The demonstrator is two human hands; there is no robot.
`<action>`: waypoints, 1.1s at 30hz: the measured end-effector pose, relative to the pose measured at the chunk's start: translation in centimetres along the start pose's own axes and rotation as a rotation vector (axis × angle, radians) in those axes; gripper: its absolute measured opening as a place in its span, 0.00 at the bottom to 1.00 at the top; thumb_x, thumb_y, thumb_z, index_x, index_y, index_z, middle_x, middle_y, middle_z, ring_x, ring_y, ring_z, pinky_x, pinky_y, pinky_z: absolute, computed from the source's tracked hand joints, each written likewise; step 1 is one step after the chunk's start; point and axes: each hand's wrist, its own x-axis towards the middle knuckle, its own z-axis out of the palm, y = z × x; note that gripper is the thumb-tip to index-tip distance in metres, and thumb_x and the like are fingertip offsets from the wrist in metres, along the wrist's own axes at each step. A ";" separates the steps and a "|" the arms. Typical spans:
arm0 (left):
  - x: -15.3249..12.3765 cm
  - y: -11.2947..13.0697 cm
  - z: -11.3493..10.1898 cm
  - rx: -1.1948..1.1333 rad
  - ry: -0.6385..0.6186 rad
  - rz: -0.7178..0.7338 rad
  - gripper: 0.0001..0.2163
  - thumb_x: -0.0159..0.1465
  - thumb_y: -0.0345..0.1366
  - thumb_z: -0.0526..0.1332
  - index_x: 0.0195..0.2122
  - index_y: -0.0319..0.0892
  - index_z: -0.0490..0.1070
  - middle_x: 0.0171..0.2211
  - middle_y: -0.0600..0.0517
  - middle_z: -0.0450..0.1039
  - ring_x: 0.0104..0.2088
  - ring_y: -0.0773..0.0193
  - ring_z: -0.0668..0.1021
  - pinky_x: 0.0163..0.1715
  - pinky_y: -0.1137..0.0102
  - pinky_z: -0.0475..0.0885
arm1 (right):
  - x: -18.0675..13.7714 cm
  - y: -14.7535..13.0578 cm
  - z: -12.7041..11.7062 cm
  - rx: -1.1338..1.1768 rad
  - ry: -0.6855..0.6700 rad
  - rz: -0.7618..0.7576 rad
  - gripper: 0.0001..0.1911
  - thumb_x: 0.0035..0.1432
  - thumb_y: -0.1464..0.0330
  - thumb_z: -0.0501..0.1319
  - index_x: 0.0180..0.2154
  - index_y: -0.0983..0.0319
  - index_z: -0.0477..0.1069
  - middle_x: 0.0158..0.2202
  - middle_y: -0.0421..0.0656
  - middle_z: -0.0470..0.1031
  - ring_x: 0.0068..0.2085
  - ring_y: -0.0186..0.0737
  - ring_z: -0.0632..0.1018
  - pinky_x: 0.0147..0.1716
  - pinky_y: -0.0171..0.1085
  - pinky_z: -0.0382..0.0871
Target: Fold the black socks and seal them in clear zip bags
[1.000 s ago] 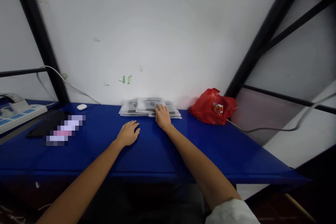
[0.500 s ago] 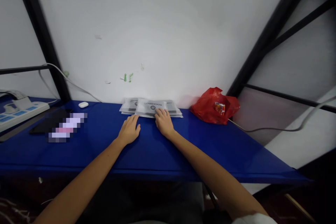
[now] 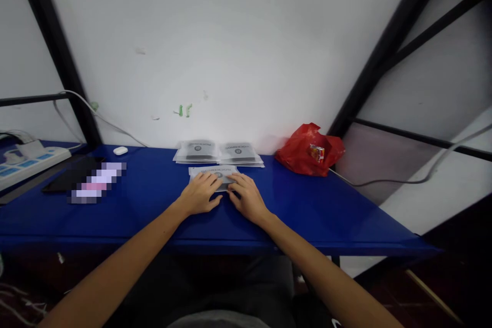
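Note:
A flat, frosted plastic packet (image 3: 209, 169) with dark printed lettering and a round logo lies on the blue table, partly covered by my fingers. My left hand (image 3: 200, 193) rests on its left part, fingers stretched over the top and thumb apart. On its right part lies my right hand (image 3: 248, 196), with the fingers spread flat and the thumb away from them. Behind this packet, against the wall, are two low stacks of similar packets, a left stack (image 3: 197, 150) and a right stack (image 3: 239, 152).
A red plastic bag (image 3: 298, 156) with a small wrapper on it sits at the back right. On the left are a white earbud case (image 3: 120, 150), a dark tablet-like slab (image 3: 69, 177), a blurred-out phone-like item (image 3: 96, 184) and a white power strip (image 3: 34, 164).
The front packet has come off the stacks and slid toward me with both hands on it, so the two stacks now show side by side. My view has shifted slightly.

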 end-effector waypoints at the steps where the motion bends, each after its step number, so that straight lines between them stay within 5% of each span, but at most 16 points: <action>1: 0.0 0.0 0.0 0.026 -0.009 0.012 0.13 0.64 0.38 0.49 0.43 0.40 0.69 0.39 0.44 0.70 0.42 0.55 0.70 0.41 0.61 0.66 | 0.0 0.1 0.0 0.012 0.014 0.010 0.08 0.57 0.72 0.55 0.35 0.60 0.73 0.50 0.47 0.72 0.55 0.44 0.67 0.54 0.48 0.60; 5: -0.1 -0.5 0.2 0.138 -0.009 0.039 0.14 0.67 0.32 0.45 0.34 0.40 0.70 0.32 0.47 0.70 0.36 0.58 0.72 0.35 0.64 0.65 | 0.2 0.3 0.0 0.036 0.038 0.061 0.08 0.57 0.70 0.55 0.34 0.60 0.73 0.50 0.47 0.72 0.53 0.45 0.69 0.53 0.48 0.61; 10: -0.2 -1.0 0.1 0.183 0.065 -0.026 0.14 0.68 0.32 0.44 0.34 0.40 0.69 0.31 0.48 0.70 0.35 0.59 0.71 0.35 0.65 0.63 | 0.0 0.9 -0.4 0.010 0.099 0.202 0.10 0.54 0.72 0.56 0.39 0.59 0.72 0.52 0.47 0.69 0.54 0.46 0.67 0.52 0.49 0.61; 19: -0.3 -1.2 -0.3 0.174 0.119 -0.118 0.12 0.67 0.32 0.47 0.31 0.41 0.68 0.30 0.48 0.69 0.34 0.59 0.71 0.34 0.65 0.62 | 0.0 1.5 -0.5 -0.017 0.189 0.281 0.06 0.55 0.70 0.57 0.33 0.60 0.72 0.49 0.47 0.72 0.51 0.46 0.70 0.49 0.47 0.63; 33: -0.9 -1.2 -1.3 0.150 0.208 -0.101 0.08 0.66 0.32 0.51 0.34 0.41 0.68 0.32 0.49 0.71 0.35 0.61 0.72 0.36 0.66 0.65 | 0.0 1.6 -0.6 -0.015 0.223 0.138 0.07 0.55 0.73 0.59 0.30 0.58 0.74 0.45 0.45 0.75 0.49 0.46 0.71 0.46 0.47 0.66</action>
